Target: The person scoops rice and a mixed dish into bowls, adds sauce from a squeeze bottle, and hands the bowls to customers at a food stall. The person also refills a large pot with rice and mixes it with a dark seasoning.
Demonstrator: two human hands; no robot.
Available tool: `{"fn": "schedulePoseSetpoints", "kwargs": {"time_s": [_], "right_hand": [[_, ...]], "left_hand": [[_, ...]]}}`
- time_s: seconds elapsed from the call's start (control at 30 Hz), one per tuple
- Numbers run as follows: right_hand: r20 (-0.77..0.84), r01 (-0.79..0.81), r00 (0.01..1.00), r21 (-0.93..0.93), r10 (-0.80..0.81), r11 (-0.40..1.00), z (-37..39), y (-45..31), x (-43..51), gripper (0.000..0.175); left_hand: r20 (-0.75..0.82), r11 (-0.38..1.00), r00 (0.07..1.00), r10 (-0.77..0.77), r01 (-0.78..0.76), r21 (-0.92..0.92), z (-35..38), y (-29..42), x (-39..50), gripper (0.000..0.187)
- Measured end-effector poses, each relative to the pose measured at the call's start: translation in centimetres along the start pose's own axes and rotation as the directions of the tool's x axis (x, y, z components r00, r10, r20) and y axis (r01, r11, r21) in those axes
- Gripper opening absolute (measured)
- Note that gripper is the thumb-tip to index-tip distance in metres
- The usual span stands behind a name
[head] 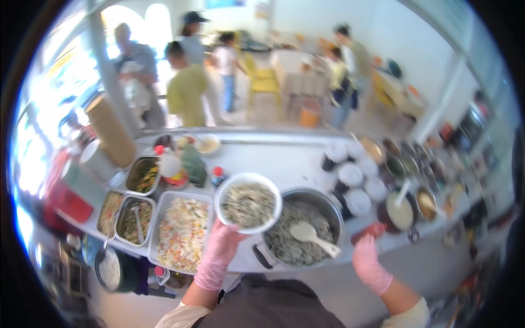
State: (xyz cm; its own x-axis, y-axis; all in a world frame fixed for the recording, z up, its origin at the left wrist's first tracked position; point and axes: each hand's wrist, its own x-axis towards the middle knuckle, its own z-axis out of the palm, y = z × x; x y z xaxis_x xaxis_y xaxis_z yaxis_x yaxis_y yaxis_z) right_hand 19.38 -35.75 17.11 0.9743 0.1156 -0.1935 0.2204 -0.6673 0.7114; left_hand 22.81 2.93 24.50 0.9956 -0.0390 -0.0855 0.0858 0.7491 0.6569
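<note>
My left hand [223,246], in a pink glove, holds up a white bowl [248,203] filled with a greyish, dark-flecked food. Just right of the bowl stands a large metal pot [338,213] of similar food, with a white rice paddle [313,238] lying across it. Beyond the pot's right side, my right hand [369,254], gloved in pink too, has its fingers at a reddish object [369,233] by the counter's front edge; blur leaves its kind and the grip unclear. A white tray [151,246] of diced rice mix lies left of my left hand.
Metal containers of food [135,221] stand at the left, with squeeze bottles [195,166] behind. White-lidded containers [350,176] and a pot of pale liquid [400,215] are at the right. Tall stacked brown containers [110,131] lean at the back left. Several people are beyond the counter.
</note>
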Motion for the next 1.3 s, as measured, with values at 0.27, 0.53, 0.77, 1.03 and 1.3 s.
{"fn": "schedulePoseSetpoints", "kwargs": {"time_s": [0.27, 0.53, 0.77, 1.03, 1.3], "right_hand": [[0.163, 0.091, 0.984, -0.116, -0.072, 0.989, 3.4, 6.9, 6.2, 0.017], [-0.160, 0.182, 0.608, 0.981, 0.778, 0.060, -6.7, 19.5, -3.9, 0.064], [-0.201, 0.930, 0.125, 0.364, 0.972, -0.044, -28.0, 10.2, 1.6, 0.075], [-0.144, 0.894, 0.445, 0.019, 0.884, -0.448, -31.5, 5.9, 3.4, 0.081], [-0.221, 0.911, 0.413, 0.071, 0.884, -0.407, -33.2, 2.9, 3.6, 0.066]], "left_hand": [[0.027, 0.991, 0.996, -0.086, 0.089, -0.100, -0.9, -0.2, -2.7, 0.064], [0.046, 0.997, 0.998, -0.038, 0.041, -0.068, -0.3, 0.0, -2.3, 0.067], [0.064, 0.995, 0.997, -0.053, 0.058, -0.087, 1.0, -0.3, -1.5, 0.066], [0.084, 0.986, 0.995, -0.047, 0.060, -0.156, -0.2, 0.0, -4.0, 0.075], [0.042, 0.996, 0.999, -0.022, 0.025, -0.084, -0.8, 1.8, -4.3, 0.074]]}}
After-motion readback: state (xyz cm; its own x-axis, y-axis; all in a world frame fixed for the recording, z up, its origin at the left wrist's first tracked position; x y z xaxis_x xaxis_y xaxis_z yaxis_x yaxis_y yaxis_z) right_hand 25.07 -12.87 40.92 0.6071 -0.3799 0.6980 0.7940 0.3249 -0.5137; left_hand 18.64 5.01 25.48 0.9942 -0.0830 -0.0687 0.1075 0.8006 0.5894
